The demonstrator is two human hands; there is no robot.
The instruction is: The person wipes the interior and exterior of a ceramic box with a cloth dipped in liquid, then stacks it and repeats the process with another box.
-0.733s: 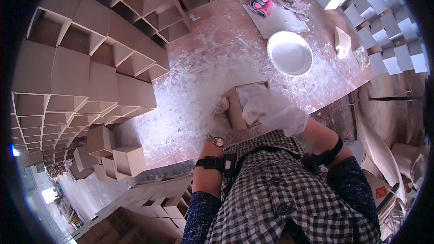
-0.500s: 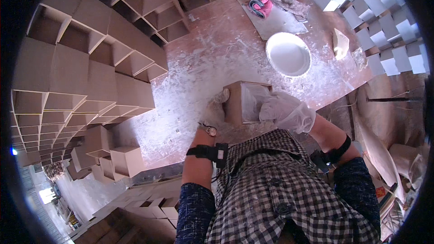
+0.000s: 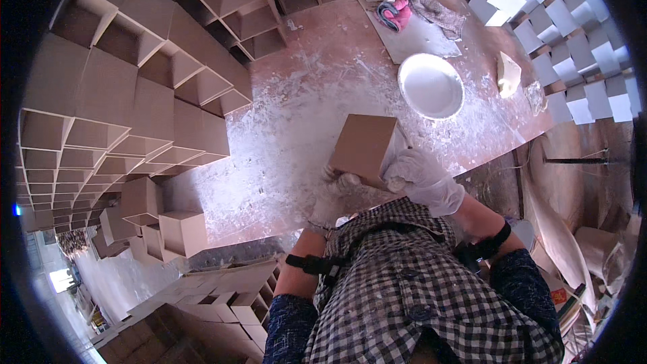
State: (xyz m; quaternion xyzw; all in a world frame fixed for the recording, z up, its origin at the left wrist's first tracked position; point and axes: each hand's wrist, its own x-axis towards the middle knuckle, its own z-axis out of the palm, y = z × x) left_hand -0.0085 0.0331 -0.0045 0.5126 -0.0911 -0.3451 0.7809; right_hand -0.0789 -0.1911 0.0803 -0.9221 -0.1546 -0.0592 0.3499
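Gripping brown cardboard box at frame ctr: gloved right hand on its right side, left hand underneath; dusty bench below.

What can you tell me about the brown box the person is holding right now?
The brown box is a small cube-like piece that looks like cardboard or unfired clay, plain and matte, with one flat face turned up at the camera. It is tilted, held just above the white-dusted table, near the white bowl. The gloved right hand grips its lower right edge; the left hand supports its lower left corner. Whether it is open underneath cannot be seen.
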